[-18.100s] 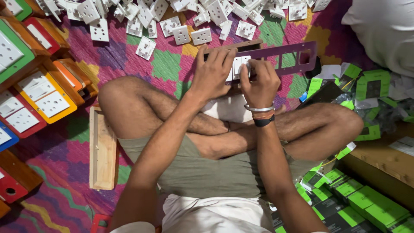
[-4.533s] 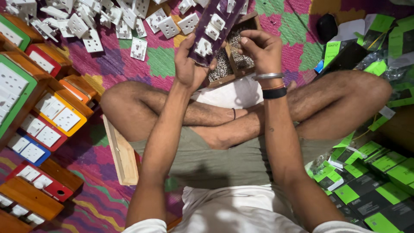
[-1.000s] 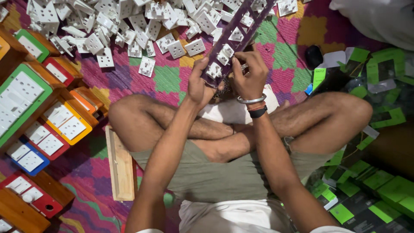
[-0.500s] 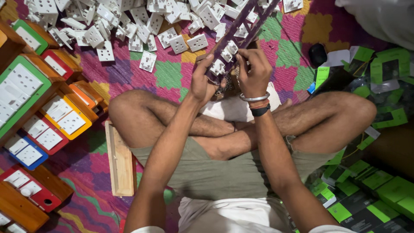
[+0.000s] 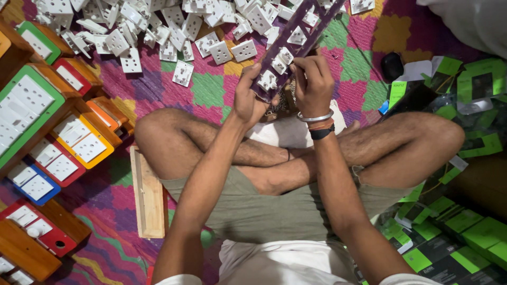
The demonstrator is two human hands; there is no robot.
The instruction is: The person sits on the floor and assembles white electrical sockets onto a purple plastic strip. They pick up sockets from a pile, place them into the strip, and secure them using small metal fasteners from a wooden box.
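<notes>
Versus half a second before: hardly any change. The purple panel (image 5: 296, 47) kept the same tilt, near end low at the hands, far end running up toward the top edge of the mat (image 5: 211, 89). Both hands stayed on its near end. Versus eighteen seconds back: the panel then lay crosswise in front of the knees; here it was swung up on a diagonal.

Left hand (image 5: 248, 97): fingers curled shut around the panel's lower left edge, thumb on top near the lowest white socket (image 5: 266, 80) fitted in it. Right hand (image 5: 312, 79): fingers bent down and closed over the panel's right edge, fingertips pressing just beside a socket in the middle of the strip. I could not tell whether it also pinched a small part.

Both forearms reached forward from the body and converged over the crossed legs, wrists close together. The right wrist carried a metal bangle (image 5: 315, 117) and a dark band.

Around: a heap of loose white sockets (image 5: 158, 31) lay along the top edge of the mat, well apart from the hands. Wooden switch boxes (image 5: 53, 153) lined the left edge. A plain wooden box (image 5: 148, 195) sat just beside the left thigh. Green packets (image 5: 449, 232) were stacked at the right edge.
</notes>
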